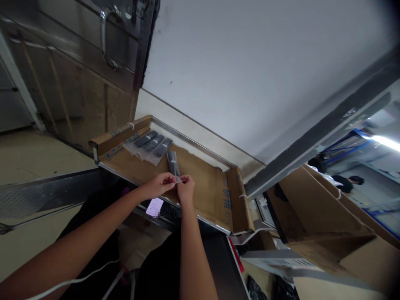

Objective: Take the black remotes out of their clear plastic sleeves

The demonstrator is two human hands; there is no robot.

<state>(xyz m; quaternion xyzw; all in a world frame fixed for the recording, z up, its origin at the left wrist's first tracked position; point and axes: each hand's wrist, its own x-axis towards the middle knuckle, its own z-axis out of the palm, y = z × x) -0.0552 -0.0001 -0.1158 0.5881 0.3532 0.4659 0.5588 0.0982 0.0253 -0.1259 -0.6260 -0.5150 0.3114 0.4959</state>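
Note:
Both of my hands pinch the near end of a clear plastic bag (173, 162) with a dark item inside. My left hand (162, 184) has its fingers closed on the bag's left side, and my right hand (186, 187) grips it from the right, close beside. The far end of the bag points away from me over a cardboard-lined tray (203, 175). Toward the left of the tray lie three similar bags (151, 146) side by side, partly overlapping, each with a dark item in its upper part.
Raised cardboard flaps stand at the tray's left and right ends. A white panel (250, 71) rises behind it. Large cardboard boxes (318, 208) are at the right, with people beyond. A metal door handle (106, 37) is upper left, and a white cable crosses my left forearm.

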